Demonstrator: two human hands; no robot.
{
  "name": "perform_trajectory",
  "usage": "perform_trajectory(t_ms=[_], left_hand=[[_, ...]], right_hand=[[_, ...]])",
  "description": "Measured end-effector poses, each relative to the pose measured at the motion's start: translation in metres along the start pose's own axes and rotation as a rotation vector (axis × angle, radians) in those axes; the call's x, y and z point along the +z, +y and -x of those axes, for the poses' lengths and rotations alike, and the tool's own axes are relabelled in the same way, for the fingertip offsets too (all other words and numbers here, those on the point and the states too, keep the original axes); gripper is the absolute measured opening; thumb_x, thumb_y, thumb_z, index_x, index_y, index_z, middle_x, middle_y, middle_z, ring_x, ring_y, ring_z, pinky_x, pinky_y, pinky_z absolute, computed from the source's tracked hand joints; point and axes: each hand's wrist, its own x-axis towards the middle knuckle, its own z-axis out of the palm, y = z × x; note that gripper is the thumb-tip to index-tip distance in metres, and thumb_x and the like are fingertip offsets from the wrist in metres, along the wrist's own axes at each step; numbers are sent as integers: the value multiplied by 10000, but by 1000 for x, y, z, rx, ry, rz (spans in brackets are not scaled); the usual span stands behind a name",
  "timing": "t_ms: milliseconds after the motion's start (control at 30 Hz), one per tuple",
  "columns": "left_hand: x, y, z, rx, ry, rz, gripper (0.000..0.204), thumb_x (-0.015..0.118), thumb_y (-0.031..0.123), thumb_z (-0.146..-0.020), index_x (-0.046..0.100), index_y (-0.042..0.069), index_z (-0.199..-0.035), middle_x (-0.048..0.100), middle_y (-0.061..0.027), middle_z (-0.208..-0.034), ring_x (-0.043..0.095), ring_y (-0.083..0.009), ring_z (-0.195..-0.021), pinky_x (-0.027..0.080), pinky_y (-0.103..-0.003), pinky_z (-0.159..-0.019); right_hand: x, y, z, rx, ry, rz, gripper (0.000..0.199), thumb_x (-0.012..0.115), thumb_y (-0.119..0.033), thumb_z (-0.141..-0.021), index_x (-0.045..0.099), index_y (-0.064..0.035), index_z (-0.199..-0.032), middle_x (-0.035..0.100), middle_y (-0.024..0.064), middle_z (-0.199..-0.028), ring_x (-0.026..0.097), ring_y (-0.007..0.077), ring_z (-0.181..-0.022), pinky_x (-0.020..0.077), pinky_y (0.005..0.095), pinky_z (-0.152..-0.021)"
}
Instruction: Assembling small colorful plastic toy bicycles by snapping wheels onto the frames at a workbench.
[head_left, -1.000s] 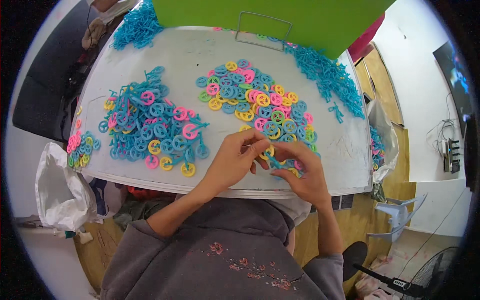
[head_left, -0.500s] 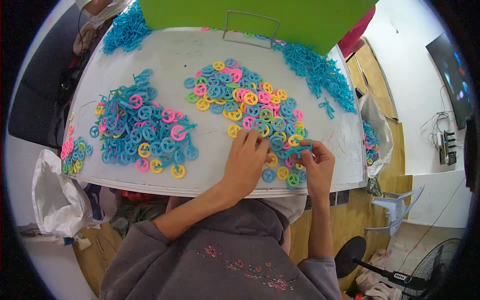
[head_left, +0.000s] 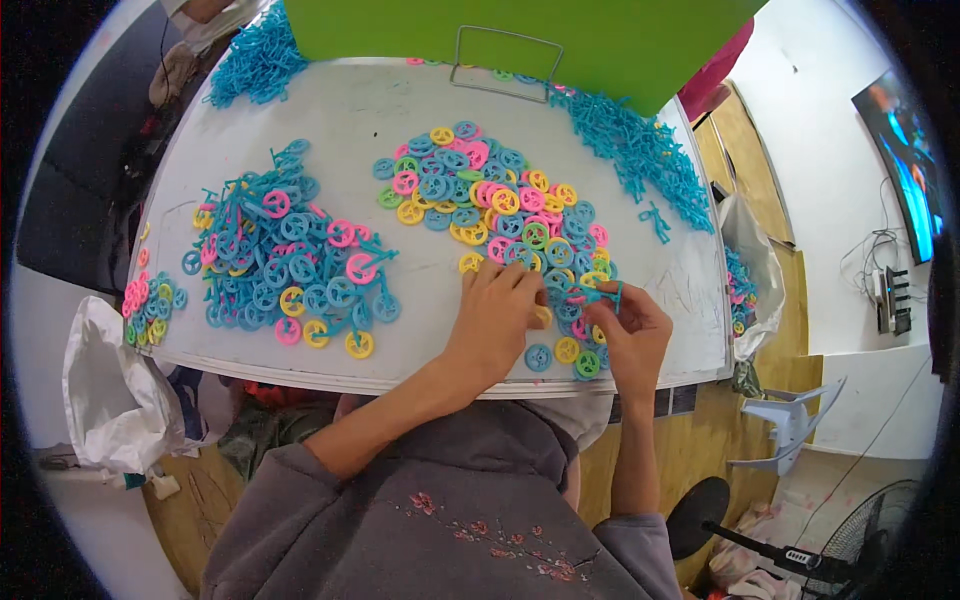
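My left hand is curled over the near end of a loose heap of small plastic wheels in blue, yellow, pink and green. At its fingertips a yellow wheel shows, tilted and partly hidden by the fingers. Just to the right, my right hand pinches a thin blue plastic frame piece between thumb and fingers. A few wheels, among them a blue one and a green one, lie flat below and between the hands.
On the left is a pile of blue frames with wheels attached. Heaps of bare blue frame pieces lie at the far left and far right. A green board stands across the back. White sacks hang beside the table.
The yellow wheel at my left fingertips has tipped up from lying flatter. My right hand keeps its pinch on the blue frame piece, shifting only slightly.
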Motion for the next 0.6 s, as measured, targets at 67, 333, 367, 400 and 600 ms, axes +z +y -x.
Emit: perform_trajectory(t_ms=[67,333,367,400,600], left_hand=[[-11,6,-4,-13,-1,32,243,732,92,-715,631,70,-935,603,-71,-871,557,-252,-892,421,-377,-837],[-36,3,-3,-358,-36,886,138,609,49,-890,550,4,-1006,627,-39,-890,582,-103,-825,481,-262,-730],[-36,2,-2,-359,-32,885,138,609,49,-890,550,4,-1006,627,-39,-890,582,-103,-825,481,-262,-730],[-37,2,-2,-398,-56,979,124,596,45,-898,536,4,-998,623,-42,-881,585,-106,-820,484,-260,-727],[-38,-4,0,-419,-23,1057,82,548,-16,-901,498,3,-963,616,-60,-852,589,-108,-784,496,-260,-703]], right_hand=[[-2,4,-1,-14,51,12,214,681,32,-801,630,51,-1008,651,83,-872,637,124,-802,499,209,-664],[13,1,-2,-599,-55,399,293,736,58,-657,654,-21,-927,647,115,-939,626,257,-903,488,336,-797],[15,1,-2,-601,-58,397,293,736,58,-657,654,-21,-927,647,115,-939,626,257,-903,488,336,-797],[17,1,-1,-543,-59,392,279,736,57,-661,651,-26,-913,651,113,-933,627,255,-904,489,338,-798],[25,-2,3,-488,-144,382,181,620,111,-754,618,9,-904,650,109,-928,618,220,-934,469,320,-849]])
